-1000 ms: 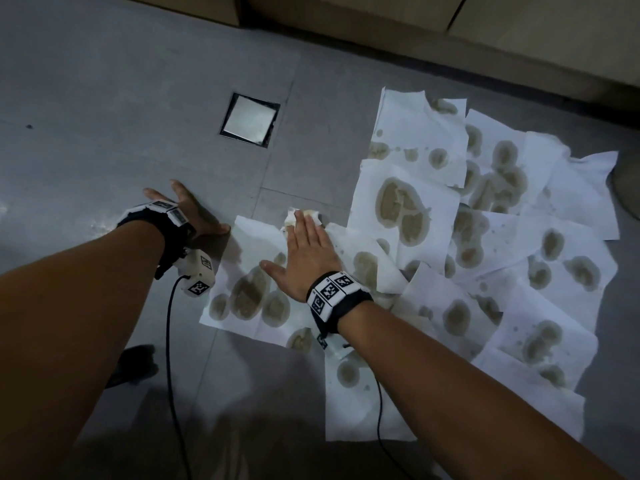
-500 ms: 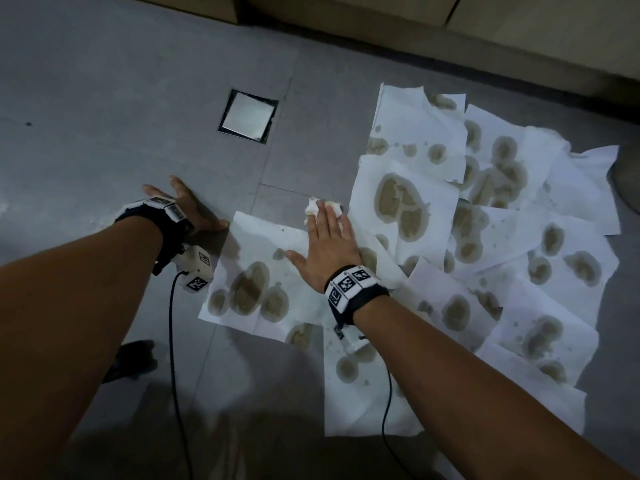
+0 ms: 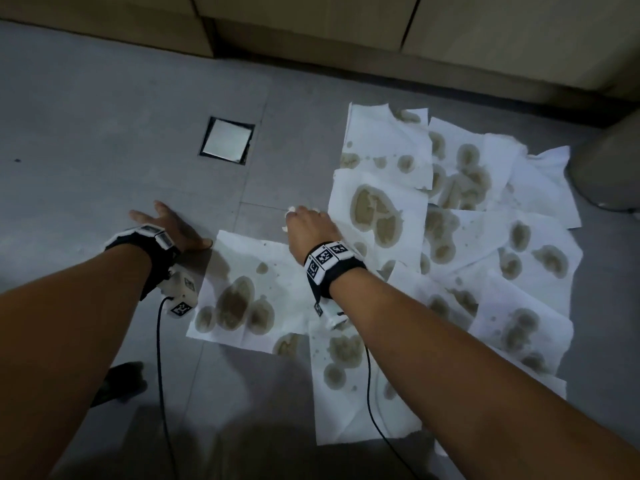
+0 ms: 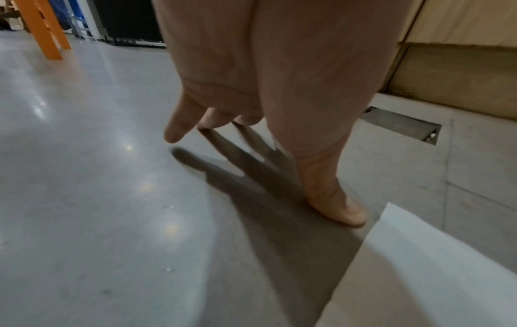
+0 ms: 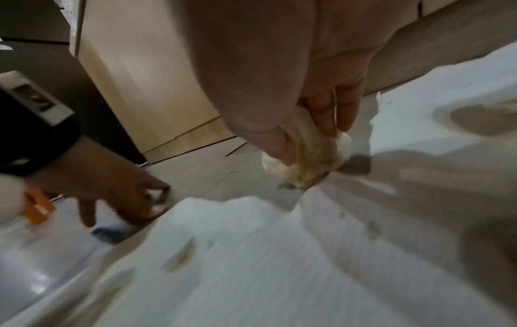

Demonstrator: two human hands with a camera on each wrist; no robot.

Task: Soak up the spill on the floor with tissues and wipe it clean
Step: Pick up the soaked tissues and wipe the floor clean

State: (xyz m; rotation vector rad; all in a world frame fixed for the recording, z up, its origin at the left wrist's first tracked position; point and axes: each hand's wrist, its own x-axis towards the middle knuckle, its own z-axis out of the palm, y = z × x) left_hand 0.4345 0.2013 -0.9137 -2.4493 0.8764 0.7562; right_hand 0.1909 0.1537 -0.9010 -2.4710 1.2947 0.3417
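Grey floor tiles are carrying a spread of white tissues blotched with brown liquid, lying to the right of the square drain cover. The right hand is now closing its fingers around a damp wad, where half a second ago it was lying flat on the sheets; it has also moved toward the drain cover, onto bare tile at the tissues' near-left edge. Judged from this, blotting is giving way to wiping with the wad. The left hand is still bracing the body with fingers spread flat on dry tile below the drain cover, its thumb just beside a sheet's corner. Open floor is lying left of the drain cover; cabinets and a round bin are closing the far side.
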